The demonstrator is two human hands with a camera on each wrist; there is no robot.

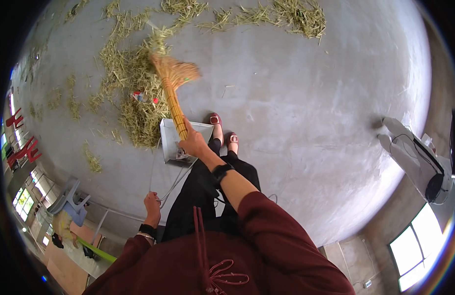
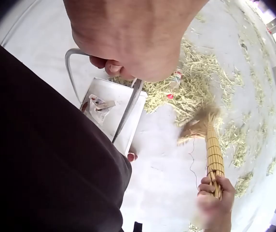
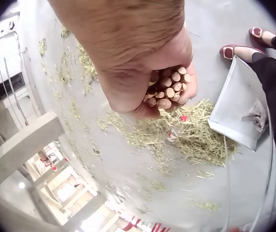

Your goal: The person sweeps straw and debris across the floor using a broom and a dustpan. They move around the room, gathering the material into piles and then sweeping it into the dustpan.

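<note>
My right hand [image 1: 193, 142] grips the handle of a straw broom [image 1: 173, 102]; in the right wrist view its cut stalk ends [image 3: 169, 89] poke out of the fist. The blurred broom head [image 1: 176, 71] lies over scattered dry straw [image 1: 139, 115]. My left hand [image 1: 152, 209] holds the bent metal handle [image 2: 128, 111] of a dustpan [image 1: 169, 140], its fingers partly hidden behind the back of the hand in the left wrist view. The dustpan rests on the floor before my feet, its mouth toward the straw, with a crumpled wrapper [image 2: 99, 108] inside.
A red scrap [image 1: 155, 100] and a small printed wrapper [image 1: 138, 96] lie in the straw. More straw [image 1: 301, 19] stretches along the far floor. Red shoes [image 1: 232, 138] stand right of the dustpan. Blue-grey chair [image 1: 70, 199] and a person [image 1: 62, 228] are at left.
</note>
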